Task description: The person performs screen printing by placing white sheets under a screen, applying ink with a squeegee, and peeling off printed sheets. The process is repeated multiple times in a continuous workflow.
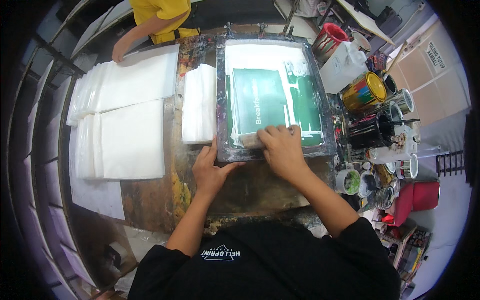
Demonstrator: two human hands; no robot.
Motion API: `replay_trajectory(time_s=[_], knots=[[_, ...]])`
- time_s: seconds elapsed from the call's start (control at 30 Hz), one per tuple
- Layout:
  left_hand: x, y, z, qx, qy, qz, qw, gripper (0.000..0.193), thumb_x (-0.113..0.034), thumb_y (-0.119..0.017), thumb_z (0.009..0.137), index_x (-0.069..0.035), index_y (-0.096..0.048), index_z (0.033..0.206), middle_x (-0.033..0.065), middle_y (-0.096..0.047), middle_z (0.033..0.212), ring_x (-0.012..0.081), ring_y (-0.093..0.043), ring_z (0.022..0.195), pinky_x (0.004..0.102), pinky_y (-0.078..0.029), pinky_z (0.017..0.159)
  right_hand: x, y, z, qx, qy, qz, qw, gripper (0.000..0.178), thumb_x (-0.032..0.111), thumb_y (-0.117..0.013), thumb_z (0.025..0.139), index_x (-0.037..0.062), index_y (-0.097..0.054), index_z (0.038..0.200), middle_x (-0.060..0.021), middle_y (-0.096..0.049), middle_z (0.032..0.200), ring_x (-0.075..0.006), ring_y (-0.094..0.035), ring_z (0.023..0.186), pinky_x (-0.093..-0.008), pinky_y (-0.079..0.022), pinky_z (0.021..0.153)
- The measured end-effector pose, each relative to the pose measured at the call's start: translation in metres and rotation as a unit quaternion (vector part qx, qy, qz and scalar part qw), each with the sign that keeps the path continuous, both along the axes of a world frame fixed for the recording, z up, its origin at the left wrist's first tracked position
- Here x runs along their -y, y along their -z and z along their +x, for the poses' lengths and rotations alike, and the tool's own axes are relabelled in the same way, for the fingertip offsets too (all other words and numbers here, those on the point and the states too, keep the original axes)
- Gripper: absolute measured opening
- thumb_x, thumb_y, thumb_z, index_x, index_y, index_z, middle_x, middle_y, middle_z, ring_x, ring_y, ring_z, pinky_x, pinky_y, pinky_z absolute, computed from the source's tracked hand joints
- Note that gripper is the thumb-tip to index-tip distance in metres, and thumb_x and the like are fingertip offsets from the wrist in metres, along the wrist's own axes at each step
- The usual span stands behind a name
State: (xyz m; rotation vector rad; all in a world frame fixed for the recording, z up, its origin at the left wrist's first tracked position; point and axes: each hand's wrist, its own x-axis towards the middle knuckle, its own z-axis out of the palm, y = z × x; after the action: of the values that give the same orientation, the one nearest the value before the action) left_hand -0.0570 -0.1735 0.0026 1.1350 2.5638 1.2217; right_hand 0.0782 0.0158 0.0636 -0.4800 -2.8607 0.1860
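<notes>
A dark-edged printing screen [327,107] lies in front of me, its green mesh smeared with white ink. My right hand [282,147] is closed around a squeegee [250,141] resting on the mesh near the screen's close edge. White ink [262,52] is pooled mostly along the far end. My left hand [209,167] is at the screen's near left corner, fingers stretched out and thumb apart, touching or almost touching the frame. Just beyond its fingertips lies a stack of white bags or sheets [199,105].
More white stacks [130,137] cover the table's left side, where a co-worker's hand [121,49] rests at the far edge. Paint cans [364,94], a white jug [342,67] and jars crowd the right. Shelving racks [37,150] stand at far left.
</notes>
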Motion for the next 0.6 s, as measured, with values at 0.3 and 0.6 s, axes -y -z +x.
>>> replay_trajectory(time_s=[0.3,0.6], knots=[[0.000,-0.007,-0.003,-0.026,0.020,0.015,0.999,0.107,-0.035,-0.101,0.061,-0.001,-0.057,0.152,0.0121,-0.066,0.090,0.0266,-0.064,0.080,0.0386,-0.053,0.075,-0.141,0.004,-0.154,0.054,0.067,0.042,0.995,0.025,0.020,-0.067,0.089,0.0153,-0.067,0.114,-0.0066,-0.072,0.106,-0.0308,-0.070,0.106,-0.0626,-0.046,0.091],[0.000,0.002,-0.001,-0.035,0.032,0.096,0.994,0.105,-0.044,-0.096,0.070,0.003,-0.051,0.153,0.0138,-0.070,0.088,0.0316,-0.068,0.076,0.0416,-0.055,0.072,-0.178,-0.002,-0.187,0.067,0.035,0.042,0.996,0.028,0.024,-0.064,0.093,0.0143,-0.067,0.119,-0.0083,-0.073,0.113,-0.0323,-0.071,0.109,-0.0600,-0.048,0.092]])
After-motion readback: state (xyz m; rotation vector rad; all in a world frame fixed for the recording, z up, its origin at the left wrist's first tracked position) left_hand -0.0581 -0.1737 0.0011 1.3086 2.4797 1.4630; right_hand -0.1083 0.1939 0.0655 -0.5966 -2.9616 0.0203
